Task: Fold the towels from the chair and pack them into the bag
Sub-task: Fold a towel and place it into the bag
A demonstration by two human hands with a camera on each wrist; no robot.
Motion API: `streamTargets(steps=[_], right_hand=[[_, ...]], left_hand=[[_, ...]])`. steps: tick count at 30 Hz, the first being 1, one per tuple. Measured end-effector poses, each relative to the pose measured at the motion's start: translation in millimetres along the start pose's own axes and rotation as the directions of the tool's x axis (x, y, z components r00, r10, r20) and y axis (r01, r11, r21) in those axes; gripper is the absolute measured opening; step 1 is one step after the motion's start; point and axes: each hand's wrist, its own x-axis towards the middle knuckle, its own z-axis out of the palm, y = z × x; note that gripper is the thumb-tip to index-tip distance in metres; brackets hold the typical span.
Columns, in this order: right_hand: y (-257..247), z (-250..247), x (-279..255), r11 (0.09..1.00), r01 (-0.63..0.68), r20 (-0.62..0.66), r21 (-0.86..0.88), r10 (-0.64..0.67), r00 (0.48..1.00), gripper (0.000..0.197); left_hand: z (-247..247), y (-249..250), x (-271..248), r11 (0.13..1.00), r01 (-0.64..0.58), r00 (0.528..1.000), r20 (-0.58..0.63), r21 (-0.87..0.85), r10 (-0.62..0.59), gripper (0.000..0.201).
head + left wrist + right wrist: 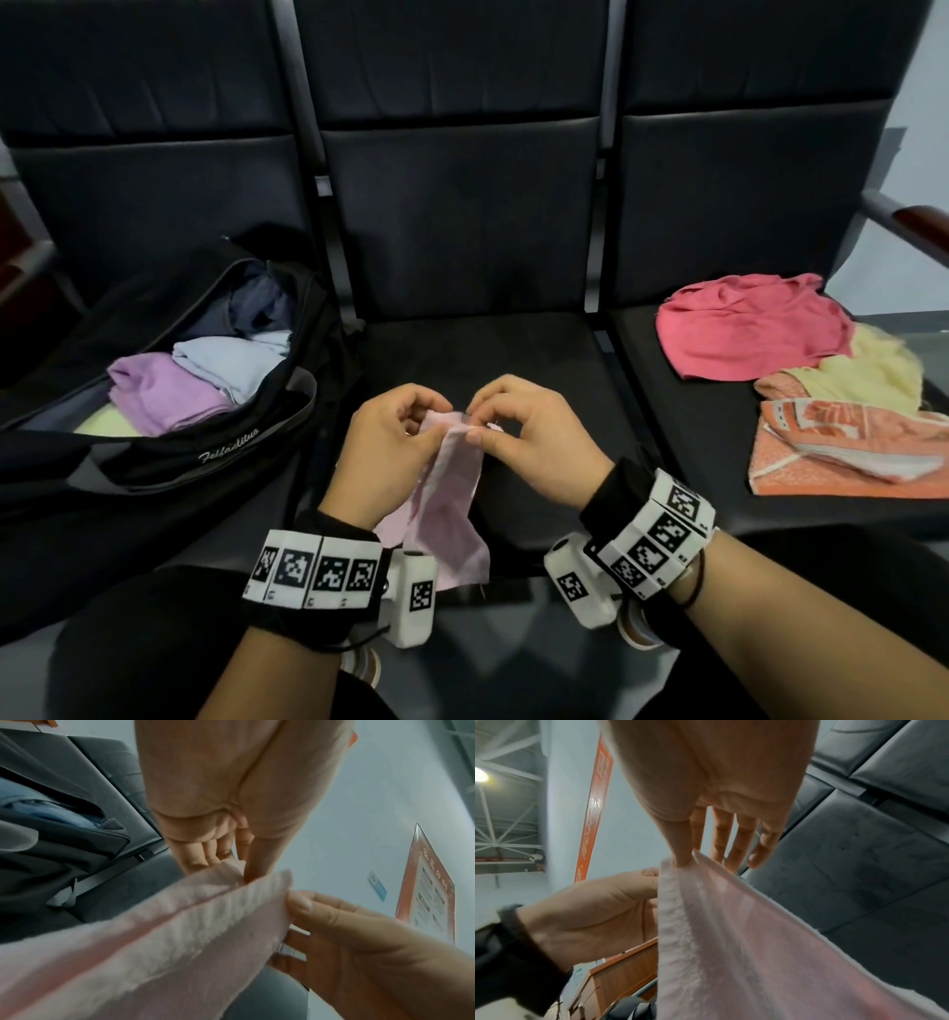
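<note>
The left hand [388,443] and the right hand [529,439] are close together above the middle seat of the dark padded chair row [462,216], each pinching the top edge of a pale pink terry towel [445,514] between thumb and fingertips. The right wrist view shows the right thumb [681,850] pressed on the towel's corner, the other fingers fairly straight behind it. The towel hangs down from both grips in a narrow, lengthwise fold toward the person's lap.

On the left seat lies an open black zip bag [169,411], holding a folded lilac towel [164,393] beside a folded light blue towel [226,362], with a pale yellow cloth [105,424] partly showing beneath.

On the right seat, well apart from the hands, lie a crumpled coral-pink towel [750,326], a pale yellow towel [868,372] and an orange patterned towel [842,449], overlapping one another.
</note>
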Motion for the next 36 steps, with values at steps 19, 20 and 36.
streamTargets(steps=[19,20,36], right_hand=[[-3.6,6.7,1.9,0.996,-0.038,-0.016,-0.077,0.037,0.999,0.015],[-3.1,6.4,1.8,0.998,-0.048,-0.006,-0.040,0.048,0.999,0.015],[74.9,2.5,-19.6,0.880,-0.101,0.424,-0.465,0.322,0.846,0.015]], left_hand=[[-3.2,17.9,-5.2,0.983,-0.113,0.988,0.119,0.148,0.095,0.017],[-3.4,16.9,-4.8,0.982,-0.118,0.989,0.101,0.145,0.104,0.016],[-37.7,32.4,12.6,0.969,-0.247,0.874,-0.439,-0.031,0.208,0.032]])
